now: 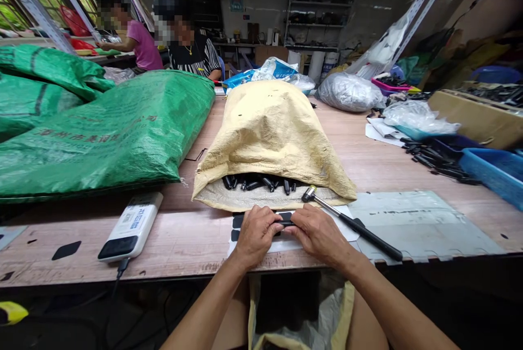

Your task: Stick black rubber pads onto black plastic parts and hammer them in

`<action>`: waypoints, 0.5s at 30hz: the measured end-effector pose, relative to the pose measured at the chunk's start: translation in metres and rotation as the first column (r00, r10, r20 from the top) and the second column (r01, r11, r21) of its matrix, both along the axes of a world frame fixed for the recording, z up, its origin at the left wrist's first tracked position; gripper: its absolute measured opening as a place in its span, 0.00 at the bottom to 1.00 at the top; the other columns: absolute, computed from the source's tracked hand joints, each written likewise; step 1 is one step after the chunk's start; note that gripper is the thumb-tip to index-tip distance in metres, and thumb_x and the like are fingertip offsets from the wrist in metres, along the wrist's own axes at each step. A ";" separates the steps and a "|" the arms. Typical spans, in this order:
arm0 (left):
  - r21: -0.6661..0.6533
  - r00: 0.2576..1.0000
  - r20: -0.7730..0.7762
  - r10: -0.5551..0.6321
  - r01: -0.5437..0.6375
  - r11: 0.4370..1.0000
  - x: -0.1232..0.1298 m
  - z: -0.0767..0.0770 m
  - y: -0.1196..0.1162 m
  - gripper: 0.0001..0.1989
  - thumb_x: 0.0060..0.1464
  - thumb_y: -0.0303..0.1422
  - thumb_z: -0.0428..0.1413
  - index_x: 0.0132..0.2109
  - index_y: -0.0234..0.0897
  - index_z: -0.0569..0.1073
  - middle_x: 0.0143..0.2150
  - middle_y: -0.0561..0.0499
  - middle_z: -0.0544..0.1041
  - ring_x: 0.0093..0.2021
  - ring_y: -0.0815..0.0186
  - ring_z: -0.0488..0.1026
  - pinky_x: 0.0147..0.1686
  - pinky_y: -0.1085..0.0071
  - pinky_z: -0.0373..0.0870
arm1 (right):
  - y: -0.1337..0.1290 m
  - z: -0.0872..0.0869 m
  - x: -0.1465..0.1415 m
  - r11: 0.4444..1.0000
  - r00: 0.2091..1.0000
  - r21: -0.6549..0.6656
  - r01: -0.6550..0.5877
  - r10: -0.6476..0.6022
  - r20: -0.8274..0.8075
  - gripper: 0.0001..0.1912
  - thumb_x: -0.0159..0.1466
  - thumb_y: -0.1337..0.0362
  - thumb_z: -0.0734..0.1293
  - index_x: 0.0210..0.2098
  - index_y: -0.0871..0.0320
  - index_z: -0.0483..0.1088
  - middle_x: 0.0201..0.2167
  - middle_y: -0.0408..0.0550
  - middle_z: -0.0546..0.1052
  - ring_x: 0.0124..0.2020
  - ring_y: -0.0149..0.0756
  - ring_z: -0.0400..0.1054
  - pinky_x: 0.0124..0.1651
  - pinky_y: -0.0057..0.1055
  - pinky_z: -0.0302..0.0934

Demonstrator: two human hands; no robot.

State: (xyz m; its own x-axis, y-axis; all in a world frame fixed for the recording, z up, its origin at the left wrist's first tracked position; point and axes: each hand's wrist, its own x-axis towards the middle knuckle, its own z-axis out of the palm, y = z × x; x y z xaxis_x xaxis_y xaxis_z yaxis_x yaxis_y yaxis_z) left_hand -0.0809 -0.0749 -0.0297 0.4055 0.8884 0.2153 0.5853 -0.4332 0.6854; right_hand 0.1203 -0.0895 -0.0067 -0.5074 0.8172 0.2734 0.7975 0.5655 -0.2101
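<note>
A small black tube-like part (pixel 285 223) is held level between my two hands above the table's front edge. My left hand (pixel 257 233) pinches its left end, and my right hand (pixel 316 230) pinches its right end. Under my hands lies a white sheet with black rounded patches (pixel 238 221). Just beyond, a yellow woven sack (pixel 273 132) lies with its mouth toward me, and several black parts (pixel 253 184) show inside. A hammer (pixel 351 222) rests to the right of the sack's mouth, its head near my right hand.
Green sacks (pixel 122 132) cover the left side. A white power bank (pixel 133 227) with a cable lies at front left. A clear mat (pixel 417 222), black parts (pixel 437 162) and a blue basket (pixel 494 170) are right. An open sack (pixel 343 312) hangs below the edge. Two people sit behind.
</note>
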 end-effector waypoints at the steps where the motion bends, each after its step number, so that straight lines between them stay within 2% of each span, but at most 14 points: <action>1: 0.000 1.000 -0.005 0.000 0.000 1.000 0.000 0.000 0.000 0.08 0.62 0.34 0.54 0.43 0.44 0.79 0.39 0.51 0.77 0.43 0.60 0.67 0.47 0.60 0.59 | -0.001 -0.002 0.001 1.000 1.000 0.000 -0.011 0.011 -0.023 0.15 0.71 0.57 0.61 0.29 0.56 0.66 0.28 0.46 0.72 0.34 0.36 0.61 0.38 0.34 0.51; 7: 0.008 0.999 -0.038 -0.009 0.010 1.000 0.001 0.001 0.000 0.08 0.62 0.33 0.54 0.42 0.44 0.78 0.39 0.51 0.77 0.44 0.59 0.67 0.46 0.60 0.59 | -0.002 -0.010 0.002 0.998 0.995 -0.064 0.005 -0.012 -0.100 0.15 0.70 0.56 0.62 0.29 0.56 0.66 0.28 0.45 0.72 0.34 0.36 0.61 0.38 0.33 0.52; 15: 0.015 1.000 -0.022 -0.019 0.019 1.000 0.001 0.002 -0.003 0.07 0.62 0.32 0.54 0.43 0.43 0.77 0.40 0.52 0.78 0.45 0.59 0.67 0.47 0.60 0.58 | -0.003 0.012 0.004 0.986 0.994 -0.169 0.009 -0.027 -0.105 0.14 0.65 0.52 0.68 0.30 0.55 0.69 0.27 0.43 0.72 0.34 0.36 0.63 0.39 0.33 0.54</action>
State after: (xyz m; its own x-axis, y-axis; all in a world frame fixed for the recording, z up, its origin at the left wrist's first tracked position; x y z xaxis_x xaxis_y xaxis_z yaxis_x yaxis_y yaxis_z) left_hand -0.0794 -0.0775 -0.0280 0.4270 0.8773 0.2193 0.5915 -0.4544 0.6661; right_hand 0.1247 -0.0923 0.0053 -0.4674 0.8649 0.1831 0.7754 0.5006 -0.3850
